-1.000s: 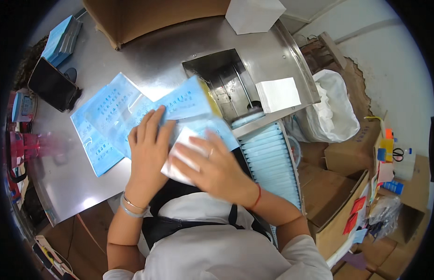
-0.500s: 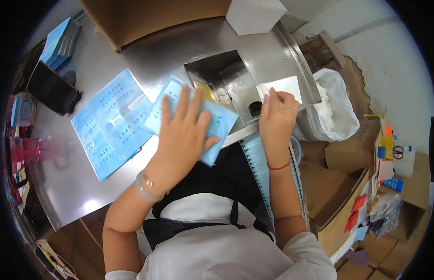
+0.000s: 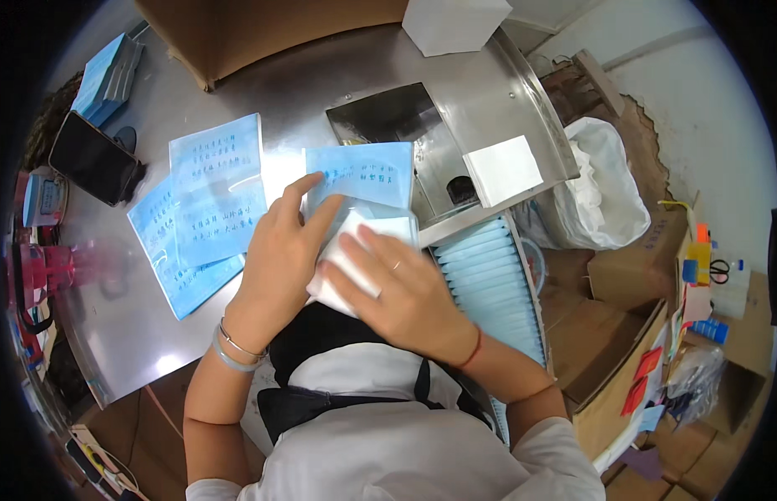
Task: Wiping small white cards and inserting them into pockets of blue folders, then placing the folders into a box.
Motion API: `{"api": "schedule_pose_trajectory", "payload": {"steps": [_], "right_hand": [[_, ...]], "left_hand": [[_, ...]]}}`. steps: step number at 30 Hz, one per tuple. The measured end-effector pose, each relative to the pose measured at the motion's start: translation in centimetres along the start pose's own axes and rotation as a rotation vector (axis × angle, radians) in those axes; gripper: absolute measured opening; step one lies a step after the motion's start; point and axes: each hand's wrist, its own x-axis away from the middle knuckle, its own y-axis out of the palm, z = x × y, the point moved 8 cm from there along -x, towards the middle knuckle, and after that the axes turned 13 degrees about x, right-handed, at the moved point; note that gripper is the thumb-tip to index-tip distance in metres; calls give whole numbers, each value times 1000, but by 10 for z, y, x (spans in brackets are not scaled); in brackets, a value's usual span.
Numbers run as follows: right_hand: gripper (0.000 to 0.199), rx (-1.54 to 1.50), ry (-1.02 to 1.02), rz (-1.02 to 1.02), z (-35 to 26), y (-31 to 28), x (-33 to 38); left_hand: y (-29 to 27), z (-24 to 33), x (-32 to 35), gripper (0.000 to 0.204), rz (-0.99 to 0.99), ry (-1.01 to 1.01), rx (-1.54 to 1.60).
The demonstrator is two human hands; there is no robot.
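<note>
- Near the centre of the frame, a blue printed packet [image 3: 373, 171] lay at the near edge of the metal table [image 3: 280, 93].
- The left hand [image 3: 284, 250] had its fingers partly bent at the packet's left side, touching it; whether they pinched it, I could not tell.
- The right hand [image 3: 397, 292], slightly blurred, had its fingers spread over a white folded paper [image 3: 342, 280] at the packet's lower part; its thumb was hidden, so I could not tell if it gripped.
- Left of centre, 2 blue packets [image 3: 217, 192] overlapped on the table.
- Right of centre, a white paper stack [image 3: 503, 171] lay beside a recessed opening [image 3: 384, 121].
- Below that stack, pale blue packs [image 3: 489, 284] stood in a row.
- At upper left, a dark phone [image 3: 92, 159] leaned, tilted.
</note>
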Motion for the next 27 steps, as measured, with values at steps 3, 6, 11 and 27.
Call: {"api": "schedule_pose_trajectory", "payload": {"steps": [3,6,11,27], "right_hand": [[20,169,148,-223,69,30,-17],[20,92,151,-500,95,71,-35],[15,209,372,-59,122,18,-23],[32,280,467,51,164,-34,28]], "left_hand": [[14,13,-12,64,-86,-188,371],[15,51,-22,68,-68,88,299],[-57,-58,9,47,197,-281,-220],[28,13,16,35,117,-171,-25]]}}
